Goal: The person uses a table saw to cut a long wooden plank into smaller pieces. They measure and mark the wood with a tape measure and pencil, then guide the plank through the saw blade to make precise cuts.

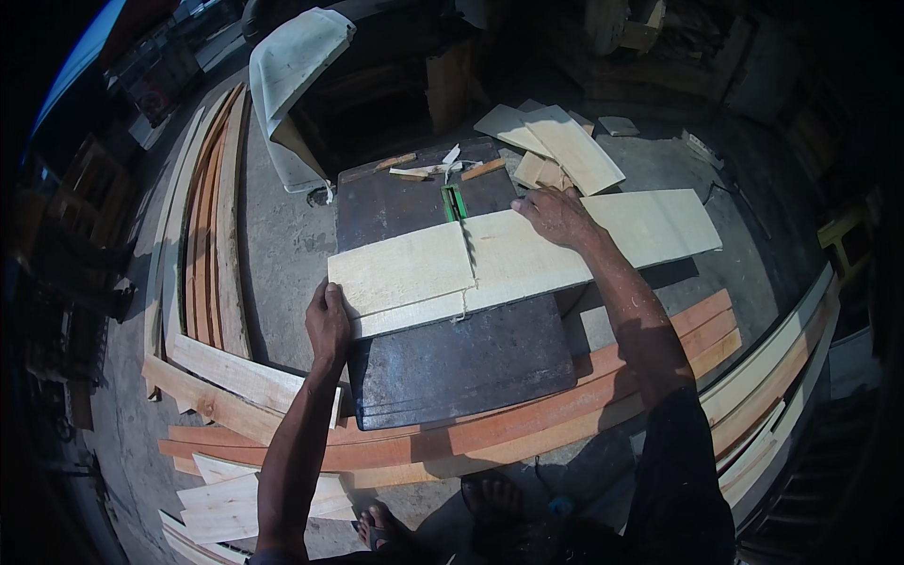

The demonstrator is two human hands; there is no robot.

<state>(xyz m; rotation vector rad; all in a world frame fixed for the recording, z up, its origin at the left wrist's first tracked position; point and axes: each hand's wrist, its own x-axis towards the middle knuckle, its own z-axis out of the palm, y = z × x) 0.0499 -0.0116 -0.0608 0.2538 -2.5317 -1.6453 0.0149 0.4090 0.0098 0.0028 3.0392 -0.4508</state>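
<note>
Lying flat across the dark metal bench (pixel 452 367), a long pale board (pixel 527 250) spans it from left to right, its right end reaching out past the bench edge. The left hand (pixel 327 325) grips the near left corner of the board, fingers curled over the edge and thumb on top, so it is clamped on the wood. The right hand (pixel 557 215) rests palm down on the board's far edge, fingers spread flat and pressing rather than closed round anything. Between the two hands a saw blade (pixel 465 247) stands up through a green slot (pixel 454 201) in the bench, and a thin cut runs into the board from its far edge at that spot. Small wood scraps (pixel 414 169) lie on the far part of the bench. Beyond it, a few pale offcuts (pixel 565 146) are heaped on the concrete floor (pixel 278 235). Long reddish planks (pixel 527 414) lie on the floor near the person's sandalled feet (pixel 381 527), and more curved-looking planks (pixel 202 226) are stacked to the left.
</note>
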